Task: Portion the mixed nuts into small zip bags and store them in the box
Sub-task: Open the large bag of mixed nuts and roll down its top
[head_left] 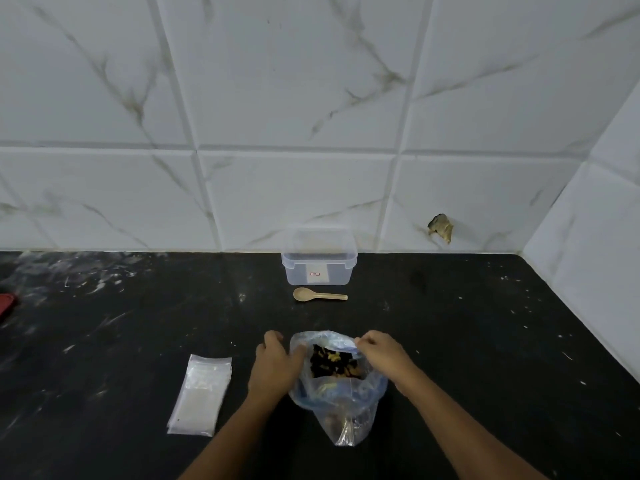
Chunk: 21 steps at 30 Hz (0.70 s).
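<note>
A large clear plastic bag (346, 407) of mixed nuts (334, 366) stands on the black counter near me, its mouth pulled open. My left hand (275, 362) grips the left rim of the bag. At the right rim, my right hand (382, 355) pinches the blue-edged mouth. A flat stack of small clear zip bags (201, 396) lies to the left of my hands. Against the wall stands a clear plastic box (318, 261), open, with a small label on its front. A beige spoon (318, 294) lies just in front of the box.
The black counter (485, 341) is speckled with white marks and runs to a tiled wall behind and a tiled corner on the right. A red object (6, 303) pokes in at the far left edge. A chipped hole (440, 227) shows in the wall tile.
</note>
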### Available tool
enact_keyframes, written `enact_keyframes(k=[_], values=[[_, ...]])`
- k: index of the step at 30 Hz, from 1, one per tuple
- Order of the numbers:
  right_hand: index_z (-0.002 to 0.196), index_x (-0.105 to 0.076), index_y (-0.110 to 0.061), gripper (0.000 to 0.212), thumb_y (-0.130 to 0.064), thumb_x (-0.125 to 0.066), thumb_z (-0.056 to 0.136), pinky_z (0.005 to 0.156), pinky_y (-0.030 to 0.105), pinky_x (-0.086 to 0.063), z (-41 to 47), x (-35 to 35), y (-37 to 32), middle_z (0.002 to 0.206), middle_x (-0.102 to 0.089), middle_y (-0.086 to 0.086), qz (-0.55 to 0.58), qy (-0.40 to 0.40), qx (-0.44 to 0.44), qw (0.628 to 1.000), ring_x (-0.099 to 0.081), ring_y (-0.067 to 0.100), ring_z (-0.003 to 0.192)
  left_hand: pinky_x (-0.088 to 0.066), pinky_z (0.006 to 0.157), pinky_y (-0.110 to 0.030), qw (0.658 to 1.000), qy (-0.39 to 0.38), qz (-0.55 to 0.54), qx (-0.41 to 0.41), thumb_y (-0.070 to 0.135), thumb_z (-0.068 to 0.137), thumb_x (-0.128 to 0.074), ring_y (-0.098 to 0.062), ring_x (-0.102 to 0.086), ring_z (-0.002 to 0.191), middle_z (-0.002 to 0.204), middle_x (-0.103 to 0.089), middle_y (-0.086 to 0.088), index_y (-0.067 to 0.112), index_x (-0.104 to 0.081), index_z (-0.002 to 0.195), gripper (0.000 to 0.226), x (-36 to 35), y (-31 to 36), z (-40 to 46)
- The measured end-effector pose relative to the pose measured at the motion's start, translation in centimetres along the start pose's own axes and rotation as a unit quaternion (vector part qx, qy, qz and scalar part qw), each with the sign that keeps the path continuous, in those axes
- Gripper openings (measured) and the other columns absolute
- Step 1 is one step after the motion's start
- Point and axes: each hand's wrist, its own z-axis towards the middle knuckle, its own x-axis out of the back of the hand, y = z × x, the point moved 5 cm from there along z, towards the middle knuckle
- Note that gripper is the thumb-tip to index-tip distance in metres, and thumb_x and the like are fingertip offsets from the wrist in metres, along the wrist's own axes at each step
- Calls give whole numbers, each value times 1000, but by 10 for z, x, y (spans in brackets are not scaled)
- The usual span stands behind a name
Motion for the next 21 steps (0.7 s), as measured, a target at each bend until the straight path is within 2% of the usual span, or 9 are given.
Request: enact_keyframes(k=[3, 5, 6, 9, 12, 15, 18, 20, 21], values=[[113, -63, -20, 25, -31, -53, 93, 93, 35, -50, 5, 2, -12, 123, -56, 1, -88, 75, 88, 989, -59, 15, 105, -57, 75, -33, 989, 13, 148, 1, 73, 82, -51, -14, -64, 83, 101, -62, 0, 22, -44, 109, 58, -1, -5, -9], [129, -56, -22, 36, -32, -53, 94, 96, 32, -46, 2, -4, -21, 131, -53, -2, -101, 56, 132, 984, -54, 14, 116, -58, 71, -31, 985, -26, 168, 6, 72, 81, -52, -13, -67, 75, 91, -67, 2, 23, -44, 105, 55, -8, -7, -14], [128, -56, -25, 35, -35, -53, 95, 94, 31, -48, 0, -9, -25, 125, -56, -4, -112, 35, 140, 983, -56, 13, 112, -59, 68, -29, 986, -41, 163, 5, 65, 84, -55, -12, -68, 72, 89, -67, 1, 23, -45, 104, 48, -11, -7, -16], [105, -64, -25, 17, -33, -52, 96, 82, 33, -54, -2, -19, -25, 99, -65, -5, -125, 38, 143, 981, -61, 8, 90, -62, 68, -32, 996, -79, 46, 8, 34, 93, -58, -15, -69, 80, 96, -64, -1, 22, -48, 103, 19, -15, -5, -16], [95, -68, -10, 22, -17, -47, 97, 83, 39, -53, 4, -10, -15, 91, -66, 6, 81, 42, 55, 994, -61, 15, 84, -59, 64, -29, 983, -107, -145, 48, 16, 96, -55, -18, -70, 85, 102, -65, -7, 15, -55, 106, 11, -10, 2, -19], [101, -68, -4, 22, -16, -51, 97, 86, 39, -53, 8, -8, 3, 94, -68, 13, 324, 13, -96, 941, -65, 25, 87, -58, 72, -36, 933, -138, -323, 82, 12, 98, -52, -26, -69, 89, 105, -67, -15, 4, -61, 110, 17, -7, 10, -19], [104, -65, 4, 25, -15, -51, 96, 101, 50, -46, 8, -9, 8, 103, -67, 23, 537, -40, -164, 827, -63, 34, 93, -53, 91, -53, 827, -180, -510, 153, 16, 100, -49, -37, -64, 102, 111, -66, -25, -2, -60, 115, 26, -10, 12, -10], [109, -65, 5, 30, -14, -46, 96, 105, 50, -42, 4, -8, 8, 103, -66, 26, 594, -69, -170, 783, -60, 36, 94, -49, 92, -58, 768, -193, -578, 199, 24, 102, -46, -40, -63, 101, 109, -65, -29, -3, -59, 116, 33, -13, 14, -6], [110, -65, 7, 32, -13, -44, 95, 103, 50, -42, 5, -8, 10, 99, -66, 26, 598, -70, -168, 781, -60, 37, 92, -48, 89, -58, 756, -194, -589, 211, 26, 102, -45, -40, -62, 97, 105, -64, -30, -3, -59, 115, 35, -14, 15, -4]])
